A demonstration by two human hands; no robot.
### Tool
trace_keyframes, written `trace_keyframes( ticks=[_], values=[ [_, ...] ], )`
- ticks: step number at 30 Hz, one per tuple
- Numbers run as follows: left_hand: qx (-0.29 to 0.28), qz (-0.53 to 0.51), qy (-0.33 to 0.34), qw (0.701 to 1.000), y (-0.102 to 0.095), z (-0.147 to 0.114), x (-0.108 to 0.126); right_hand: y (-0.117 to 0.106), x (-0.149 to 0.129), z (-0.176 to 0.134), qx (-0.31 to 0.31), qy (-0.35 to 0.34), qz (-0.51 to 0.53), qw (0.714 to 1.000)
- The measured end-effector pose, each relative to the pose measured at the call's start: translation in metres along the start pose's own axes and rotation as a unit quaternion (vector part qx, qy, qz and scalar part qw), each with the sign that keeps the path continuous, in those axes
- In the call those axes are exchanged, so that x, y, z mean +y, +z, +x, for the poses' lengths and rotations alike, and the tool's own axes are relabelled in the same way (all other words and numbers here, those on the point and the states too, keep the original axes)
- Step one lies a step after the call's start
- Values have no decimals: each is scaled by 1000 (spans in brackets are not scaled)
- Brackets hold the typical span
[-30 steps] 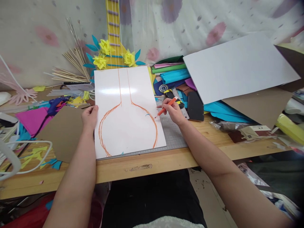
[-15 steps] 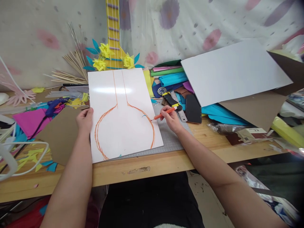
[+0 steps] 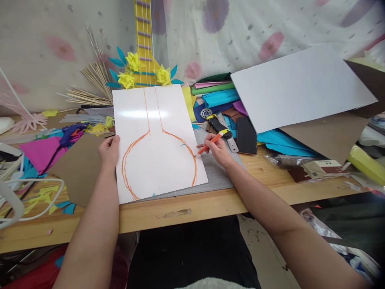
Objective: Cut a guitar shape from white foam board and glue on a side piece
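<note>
A white board (image 3: 159,160) lies on a grey cutting mat (image 3: 221,174) at the table's front. On it an orange outline shows a narrow neck above a wide round body, with its lower end running off the near edge. My left hand (image 3: 109,151) grips the board's left edge, fingers partly hidden. Between the closed fingers of my right hand (image 3: 217,150) is an orange marker (image 3: 214,140), its tip at the right side of the round outline. Behind the board stands a yellow guitar-like craft piece (image 3: 144,40) with strings, yellow flowers and blue leaves.
Right of the board lie a yellow-black cutter (image 3: 219,125), a metal ruler (image 3: 230,140) and a black phone-like slab (image 3: 246,135). A white panel (image 3: 303,88) leans over coloured paper. Brown cardboard (image 3: 81,168), paper scraps (image 3: 39,196) and wooden sticks (image 3: 88,96) lie left.
The marker tip has moved slightly down and right along the right curve of the outline. My left hand keeps its place at the board's edge. The whole view has shifted a little.
</note>
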State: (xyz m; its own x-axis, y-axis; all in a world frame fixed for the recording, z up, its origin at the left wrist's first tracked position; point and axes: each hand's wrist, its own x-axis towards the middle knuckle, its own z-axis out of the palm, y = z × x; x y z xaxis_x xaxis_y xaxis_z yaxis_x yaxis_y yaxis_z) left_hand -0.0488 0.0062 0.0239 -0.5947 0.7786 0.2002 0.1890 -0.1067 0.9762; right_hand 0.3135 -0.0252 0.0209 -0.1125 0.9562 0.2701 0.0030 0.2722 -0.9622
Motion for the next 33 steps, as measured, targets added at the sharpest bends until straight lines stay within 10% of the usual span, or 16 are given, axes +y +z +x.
trace_keyframes(
  ticks=[12,23,33],
  values=[
    [7,-3,-14,1000,0,-1,4,-2,0,1,-5,3,63,998],
    [32,-92,-28,995,-6,5,5,-22,12,15,144,53,212,965],
    [50,-178,38,982,-30,14,54,-20,3,15,95,33,209,973]
  ],
)
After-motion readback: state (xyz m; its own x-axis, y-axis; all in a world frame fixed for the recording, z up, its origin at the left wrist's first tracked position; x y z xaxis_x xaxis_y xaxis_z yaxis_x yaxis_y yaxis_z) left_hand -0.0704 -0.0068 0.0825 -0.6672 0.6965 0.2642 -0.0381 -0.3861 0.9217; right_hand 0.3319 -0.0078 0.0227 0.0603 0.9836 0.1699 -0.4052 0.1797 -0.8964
